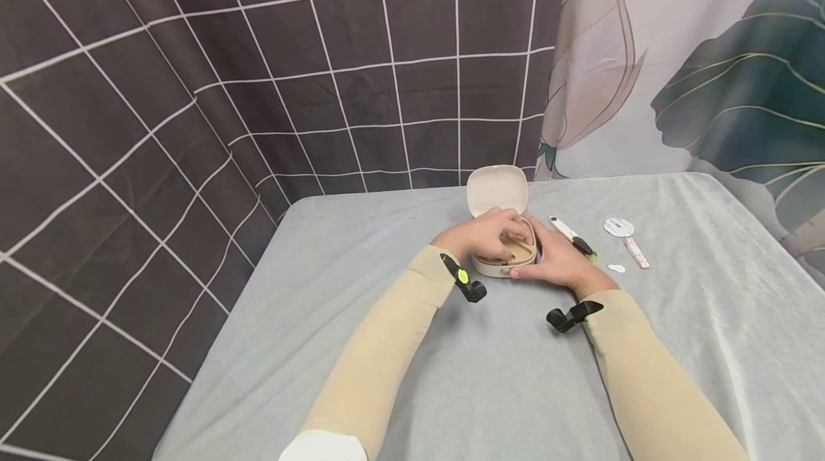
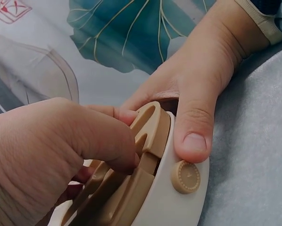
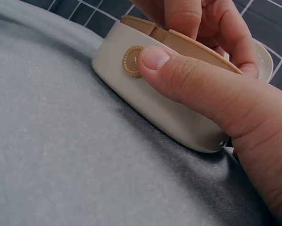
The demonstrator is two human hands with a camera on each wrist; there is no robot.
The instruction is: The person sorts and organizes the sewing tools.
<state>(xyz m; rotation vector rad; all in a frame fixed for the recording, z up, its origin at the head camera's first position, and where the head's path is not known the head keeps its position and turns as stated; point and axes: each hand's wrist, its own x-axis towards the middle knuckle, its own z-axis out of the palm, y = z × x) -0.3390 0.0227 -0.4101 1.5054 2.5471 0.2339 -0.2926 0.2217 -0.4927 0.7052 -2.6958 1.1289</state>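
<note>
A cream case [image 1: 493, 270] sits on the bed-like surface with its lid [image 1: 497, 190] raised at the back. Inside it is a tan insert tray [image 2: 153, 127] with moulded slots, its edge standing slightly above the case rim. My left hand [image 1: 493, 232] reaches in from above and pinches a ridge of this tray between thumb and fingers. From the right, my right hand [image 1: 561, 257] grips the case wall, thumb beside the round tan button [image 3: 133, 61] on the front. Its other fingers are mostly hidden behind the case.
Right of the case lie a white-handled tool with a black end [image 1: 573, 237], a round white disc [image 1: 619, 227], a pink-and-white strip [image 1: 637, 253] and small white pieces [image 1: 616, 268]. Grey cloth [image 1: 361, 289] covers the surface. A dark gridded curtain [image 1: 387, 74] hangs behind.
</note>
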